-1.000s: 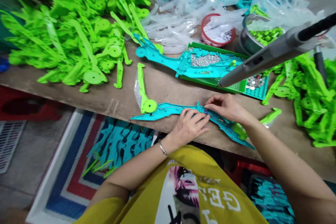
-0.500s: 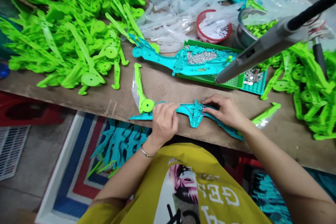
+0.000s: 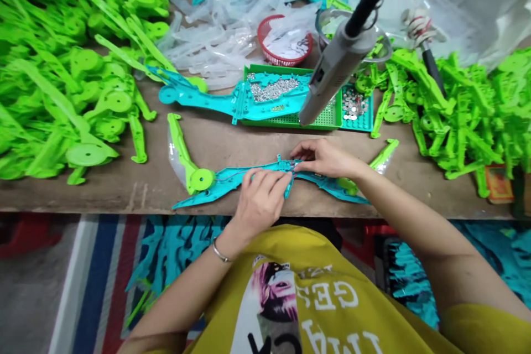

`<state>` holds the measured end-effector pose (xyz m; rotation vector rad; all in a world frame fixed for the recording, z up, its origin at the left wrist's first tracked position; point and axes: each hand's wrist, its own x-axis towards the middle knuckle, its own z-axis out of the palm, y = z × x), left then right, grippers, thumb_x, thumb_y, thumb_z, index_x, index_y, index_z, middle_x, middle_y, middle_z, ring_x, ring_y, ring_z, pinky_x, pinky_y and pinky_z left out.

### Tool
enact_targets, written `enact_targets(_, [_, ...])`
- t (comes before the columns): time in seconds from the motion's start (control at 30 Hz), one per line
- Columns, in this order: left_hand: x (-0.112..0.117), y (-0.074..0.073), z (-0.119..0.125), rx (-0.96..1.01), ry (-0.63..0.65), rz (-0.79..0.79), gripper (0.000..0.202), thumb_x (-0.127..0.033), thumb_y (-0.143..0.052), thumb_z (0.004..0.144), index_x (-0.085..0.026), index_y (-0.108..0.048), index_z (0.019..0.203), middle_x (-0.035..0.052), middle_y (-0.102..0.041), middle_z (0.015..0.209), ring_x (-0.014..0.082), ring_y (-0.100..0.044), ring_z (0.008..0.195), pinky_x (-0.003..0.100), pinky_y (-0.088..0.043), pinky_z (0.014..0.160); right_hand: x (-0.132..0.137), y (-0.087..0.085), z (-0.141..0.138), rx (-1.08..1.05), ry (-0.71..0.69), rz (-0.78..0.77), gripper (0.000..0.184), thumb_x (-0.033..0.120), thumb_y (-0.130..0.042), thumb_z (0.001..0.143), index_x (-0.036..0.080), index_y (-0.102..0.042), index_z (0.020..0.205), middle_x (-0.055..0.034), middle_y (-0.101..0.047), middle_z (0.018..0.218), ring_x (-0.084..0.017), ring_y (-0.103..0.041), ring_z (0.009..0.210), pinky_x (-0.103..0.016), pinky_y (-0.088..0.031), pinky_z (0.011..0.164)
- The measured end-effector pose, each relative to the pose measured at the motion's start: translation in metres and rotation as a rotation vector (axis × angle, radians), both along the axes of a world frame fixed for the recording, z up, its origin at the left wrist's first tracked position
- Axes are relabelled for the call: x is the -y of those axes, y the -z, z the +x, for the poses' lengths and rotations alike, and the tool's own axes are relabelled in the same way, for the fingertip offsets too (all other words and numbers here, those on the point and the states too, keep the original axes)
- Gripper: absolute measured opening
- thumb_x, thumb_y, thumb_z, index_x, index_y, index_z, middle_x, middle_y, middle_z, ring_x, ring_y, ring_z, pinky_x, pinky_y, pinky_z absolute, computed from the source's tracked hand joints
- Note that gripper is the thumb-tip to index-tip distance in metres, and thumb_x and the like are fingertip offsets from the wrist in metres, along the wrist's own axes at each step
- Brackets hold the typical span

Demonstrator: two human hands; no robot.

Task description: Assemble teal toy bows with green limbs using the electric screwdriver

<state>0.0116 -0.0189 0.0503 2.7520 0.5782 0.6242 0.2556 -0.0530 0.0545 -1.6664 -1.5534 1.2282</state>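
Note:
A long teal plastic toy shell [image 3: 224, 182] lies along the front edge of the wooden bench [image 3: 257, 144], with thin wires running along it. A green arm with a round end [image 3: 188, 166] rests on its left part. My left hand [image 3: 261, 199] lies over the middle of the shell, fingers curled and pressing down on it. My right hand [image 3: 323, 157] pinches something small at the shell's centre; I cannot make out what.
A hanging grey power screwdriver [image 3: 336, 66] dangles above a green tray [image 3: 332, 116] of screws, where another teal shell [image 3: 215, 97] lies. Heaps of green parts [image 3: 70, 66] sit left and right [image 3: 464, 105]. A red basket [image 3: 284, 38] and clear parts stand behind.
My left hand slid from the shell's left part back to its middle. The view swung right, so the bench and the screwdriver now sit further left.

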Motion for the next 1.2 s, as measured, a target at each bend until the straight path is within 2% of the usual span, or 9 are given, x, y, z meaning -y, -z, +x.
enact_targets(0.1, [-0.003,0.000,0.018,-0.051,0.038,-0.044,0.029,-0.016,-0.053,0.097,-0.020,-0.065,0.123,0.0091,-0.072,0.110,0.0252,-0.059,0.102,0.043,-0.041,0.090,0.006,-0.002,0.005,-0.019,0.067,0.004,0.029,0.032,-0.077,0.078,0.015,-0.071,0.102,-0.0051,-0.075,0.090,-0.016,-0.068,0.077,-0.031,-0.058,0.073])
enact_targets(0.27, [-0.016,-0.001,0.028,-0.157,0.025,-0.143,0.019,-0.022,-0.056,0.097,-0.023,-0.066,0.114,0.0073,-0.071,0.107,0.0257,-0.057,0.099,0.041,-0.040,0.082,0.016,0.000,0.002,-0.001,0.097,0.017,0.027,0.033,-0.076,0.079,0.015,-0.072,0.100,-0.0053,-0.075,0.089,-0.016,-0.067,0.075,-0.029,-0.055,0.071])
enact_targets(0.43, [-0.012,-0.004,0.036,-0.183,-0.094,-0.231,0.015,-0.016,-0.061,0.091,-0.021,-0.062,0.105,0.0059,-0.069,0.102,0.0270,-0.055,0.096,0.040,-0.040,0.077,0.010,0.001,-0.010,0.188,0.087,0.023,0.021,0.027,-0.076,0.078,0.015,-0.074,0.094,-0.0042,-0.075,0.084,-0.014,-0.063,0.071,-0.026,-0.048,0.067])
enact_targets(0.6, [-0.007,-0.003,0.046,-0.190,-0.215,-0.289,0.017,-0.014,-0.065,0.085,-0.022,-0.059,0.098,0.0049,-0.068,0.099,0.0280,-0.056,0.094,0.041,-0.042,0.076,0.002,-0.003,-0.013,0.235,0.072,-0.018,0.018,0.020,-0.077,0.072,0.015,-0.073,0.089,-0.0026,-0.072,0.079,-0.013,-0.060,0.068,-0.024,-0.043,0.063])
enact_targets(0.8, [-0.005,-0.005,0.047,-0.184,-0.211,-0.170,0.010,-0.016,-0.067,0.084,-0.024,-0.063,0.089,0.0052,-0.066,0.091,0.0280,-0.059,0.090,0.041,-0.042,0.073,-0.004,0.000,-0.011,0.268,0.049,-0.033,0.020,0.020,-0.077,0.070,0.015,-0.069,0.087,-0.0017,-0.069,0.076,-0.012,-0.057,0.067,-0.024,-0.040,0.060])
enact_targets(0.93, [0.001,0.003,0.040,-0.071,-0.199,-0.053,0.007,-0.020,-0.066,0.091,-0.025,-0.070,0.090,0.0030,-0.073,0.094,0.0248,-0.062,0.088,0.048,-0.041,0.087,-0.008,-0.004,-0.011,0.288,0.052,-0.104,0.026,0.021,-0.079,0.069,0.015,-0.067,0.091,-0.0021,-0.069,0.078,-0.013,-0.060,0.069,-0.024,-0.041,0.062])
enact_targets(1.03, [0.005,0.009,0.036,-0.007,-0.151,0.075,0.014,-0.018,-0.062,0.094,-0.026,-0.074,0.096,0.0013,-0.077,0.100,0.0227,-0.064,0.089,0.050,-0.037,0.097,-0.010,-0.009,-0.011,0.302,0.038,-0.140,0.031,0.021,-0.079,0.069,0.014,-0.066,0.096,-0.0031,-0.070,0.083,-0.014,-0.061,0.071,-0.024,-0.042,0.064])
enact_targets(1.1, [0.005,0.010,0.033,-0.040,-0.098,0.127,0.017,-0.016,-0.060,0.095,-0.024,-0.074,0.102,0.0029,-0.077,0.104,0.0234,-0.064,0.092,0.051,-0.035,0.101,-0.010,-0.011,-0.011,0.308,0.026,-0.148,0.034,0.021,-0.079,0.070,0.013,-0.065,0.100,-0.0038,-0.071,0.085,-0.014,-0.061,0.072,-0.024,-0.041,0.065])
enact_targets(1.2, [0.001,0.005,0.029,-0.142,0.001,0.072,0.024,-0.014,-0.057,0.094,-0.020,-0.072,0.113,0.0086,-0.074,0.114,0.0262,-0.063,0.102,0.052,-0.036,0.103,-0.009,-0.011,-0.011,0.322,0.013,-0.135,0.034,0.021,-0.076,0.072,0.013,-0.064,0.103,-0.0043,-0.070,0.086,-0.015,-0.061,0.073,-0.025,-0.042,0.066])
